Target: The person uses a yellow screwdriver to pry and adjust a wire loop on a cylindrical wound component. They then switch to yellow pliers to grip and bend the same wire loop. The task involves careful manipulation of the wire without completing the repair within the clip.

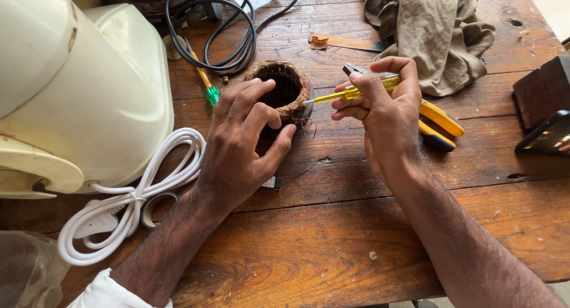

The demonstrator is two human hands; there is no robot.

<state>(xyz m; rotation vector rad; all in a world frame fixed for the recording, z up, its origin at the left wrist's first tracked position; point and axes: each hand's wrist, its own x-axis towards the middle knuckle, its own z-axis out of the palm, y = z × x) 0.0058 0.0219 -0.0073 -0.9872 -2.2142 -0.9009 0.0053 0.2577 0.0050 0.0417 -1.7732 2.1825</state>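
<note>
A wooden table (332,248) fills the view, its planks scuffed and knotted. On its left stands a big cream plastic appliance housing (77,94), with a bundled white power cord (148,183) lying against its base. At the far edge a crumpled khaki cloth (427,29) is heaped, and a loop of black cable (231,40) lies near the middle back. A dark block (543,88) sits at the right edge.

Between the person's hands, in the middle of the table, is a round motor winding (285,91), a hollow ring wrapped in brownish wire; its dark centre looks empty from here. The left hand (243,141) is clamped on the ring's near side, fingers over the rim and thumb against the outside. The right hand (383,115) is closed around a yellow-handled screwdriver (356,91), whose tip meets the ring's right edge. Beneath that hand lie yellow-handled pliers (439,121). A small green-handled screwdriver (208,85) rests just left of the ring.
</note>
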